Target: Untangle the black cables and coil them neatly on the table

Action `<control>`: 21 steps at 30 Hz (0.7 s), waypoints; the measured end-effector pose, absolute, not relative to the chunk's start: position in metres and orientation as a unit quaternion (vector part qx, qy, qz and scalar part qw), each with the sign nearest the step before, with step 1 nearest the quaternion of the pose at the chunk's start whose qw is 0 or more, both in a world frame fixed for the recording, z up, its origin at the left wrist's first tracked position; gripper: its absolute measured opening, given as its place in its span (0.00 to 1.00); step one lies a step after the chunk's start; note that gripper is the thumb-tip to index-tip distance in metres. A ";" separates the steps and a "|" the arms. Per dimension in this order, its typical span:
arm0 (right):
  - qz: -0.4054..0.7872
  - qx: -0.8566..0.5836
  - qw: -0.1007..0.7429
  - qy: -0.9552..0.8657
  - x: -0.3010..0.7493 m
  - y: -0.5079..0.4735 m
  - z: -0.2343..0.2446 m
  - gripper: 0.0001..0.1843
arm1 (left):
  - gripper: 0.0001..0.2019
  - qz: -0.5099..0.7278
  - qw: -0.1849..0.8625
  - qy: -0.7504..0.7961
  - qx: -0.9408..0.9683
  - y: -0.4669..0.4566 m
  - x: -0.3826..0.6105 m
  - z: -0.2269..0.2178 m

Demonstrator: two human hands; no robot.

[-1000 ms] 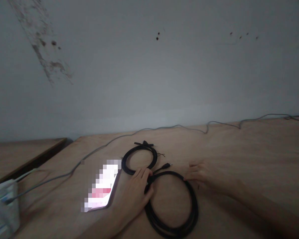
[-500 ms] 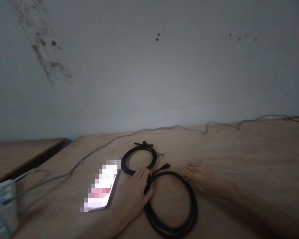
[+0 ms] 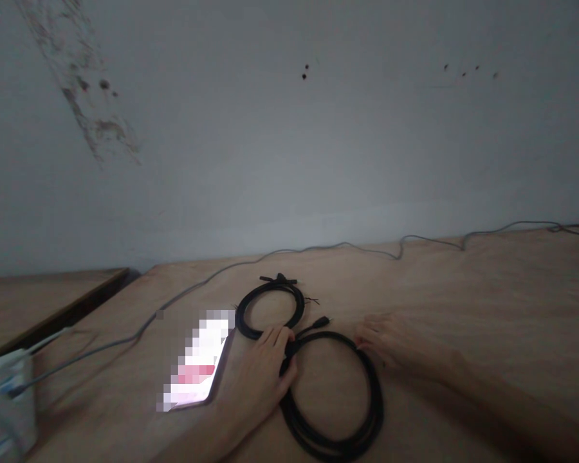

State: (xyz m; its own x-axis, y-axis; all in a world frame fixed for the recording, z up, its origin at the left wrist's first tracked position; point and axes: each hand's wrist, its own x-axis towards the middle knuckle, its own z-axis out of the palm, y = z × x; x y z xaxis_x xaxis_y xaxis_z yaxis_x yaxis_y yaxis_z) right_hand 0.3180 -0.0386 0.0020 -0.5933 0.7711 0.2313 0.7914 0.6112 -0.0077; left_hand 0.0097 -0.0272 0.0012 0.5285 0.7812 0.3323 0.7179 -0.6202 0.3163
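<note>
Black cable coil point(image 3: 379, 402) — under left hand point(image 3: 260, 373)

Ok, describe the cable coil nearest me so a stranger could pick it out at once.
On the light wooden table, right of a phone, a smaller black cable coil lies behind the one you want. That is the larger black cable coil, nearest the person, with the left hand resting on its top edge.

Two hands point(image 3: 258, 379), two coiled black cables point(image 3: 270, 287), apparently one phone point(image 3: 197, 363)
</note>
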 end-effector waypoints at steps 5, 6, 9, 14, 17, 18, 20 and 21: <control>-0.055 -0.467 0.087 -0.878 0.310 -0.041 -0.002 0.13 | 0.12 0.232 0.066 0.429 0.870 -0.028 0.010 0.000; -0.055 -0.469 0.083 -0.877 0.308 -0.042 -0.003 0.13 | 0.12 0.234 0.065 0.431 0.869 -0.027 0.010 -0.001; -0.051 -0.460 0.076 -0.883 0.305 -0.042 -0.004 0.14 | 0.12 0.234 0.065 0.432 0.869 -0.027 0.009 -0.004; -0.043 -0.426 0.040 -0.903 0.308 -0.035 -0.003 0.26 | 0.12 0.215 0.071 0.443 0.868 -0.029 0.008 -0.001; -0.051 -0.394 0.001 -0.918 0.309 -0.031 -0.001 0.26 | 0.12 0.213 0.070 0.441 0.869 -0.030 0.008 0.001; -0.056 -0.385 -0.008 -0.921 0.309 -0.031 0.000 0.26 | 0.12 0.214 0.069 0.438 0.870 -0.030 0.008 0.001; -0.064 -0.379 -0.013 -0.923 0.308 -0.031 0.002 0.23 | 0.11 0.220 0.070 0.434 0.871 -0.030 0.008 0.000; -0.068 -0.381 -0.011 -0.922 0.308 -0.031 0.003 0.22 | 0.11 0.222 0.071 0.433 0.871 -0.030 0.008 0.000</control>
State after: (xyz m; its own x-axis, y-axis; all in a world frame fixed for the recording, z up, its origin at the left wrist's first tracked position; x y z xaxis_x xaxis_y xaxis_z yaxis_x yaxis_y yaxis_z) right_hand 0.3076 -0.0310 0.0031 -0.7095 0.7039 0.0319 0.7010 0.7005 0.1342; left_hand 0.0082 -0.0298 -0.0002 0.5261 0.7860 0.3248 0.7226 -0.6145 0.3166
